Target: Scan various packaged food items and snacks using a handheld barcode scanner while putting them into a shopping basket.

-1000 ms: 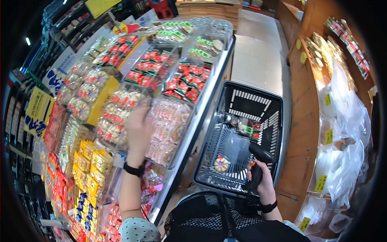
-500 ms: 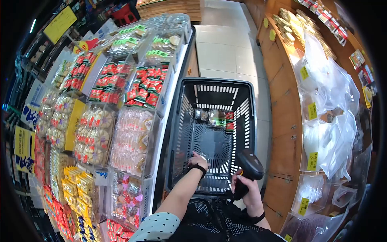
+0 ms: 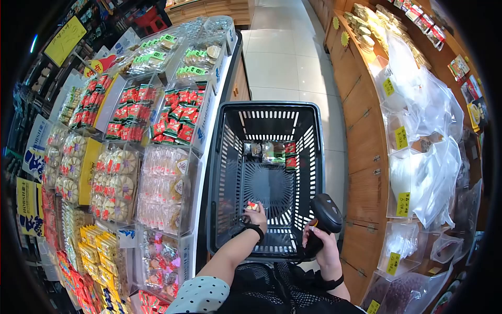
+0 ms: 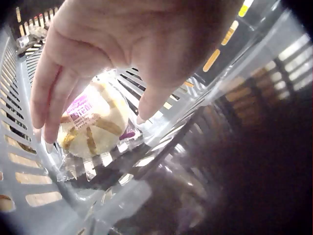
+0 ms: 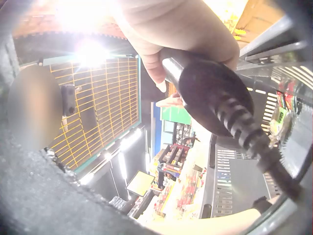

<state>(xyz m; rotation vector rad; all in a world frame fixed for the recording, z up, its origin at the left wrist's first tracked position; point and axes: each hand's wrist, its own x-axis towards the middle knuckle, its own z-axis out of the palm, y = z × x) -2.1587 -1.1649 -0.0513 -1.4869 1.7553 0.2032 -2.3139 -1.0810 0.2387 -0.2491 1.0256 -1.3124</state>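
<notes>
Down inside the black basket (image 3: pixel 267 106), the left hand (image 3: pixel 257 217) is at its near left part, beside a small red-and-pale packet (image 3: pixel 252 205). In the left wrist view, the hand (image 4: pixel 112 39) has its fingers extended and spread over a clear-wrapped round biscuit (image 4: pixel 95 129), thumb at one side and fingers at the other; contact is hard to tell. The right hand (image 3: pixel 325 247) grips a black handheld scanner (image 3: pixel 327 213) over the basket's right side. The right wrist view shows that hand (image 5: pixel 181 27) curled round the scanner's handle (image 5: pixel 215 93), with a coiled cord below.
Several wrapped snacks (image 3: pixel 274 152) lie at the basket's far end. Snack bins (image 3: pixel 164 183) line the left side. On the right are wooden cabinets (image 3: pixel 364 167) and bins with plastic bags (image 3: pixel 418 172). A tiled aisle (image 3: pixel 277 63) runs ahead.
The left hand has moved from the snack bins into the basket, and the red-and-pale packet now shows by its fingers. The right hand still holds the scanner. The head view has swung round.
</notes>
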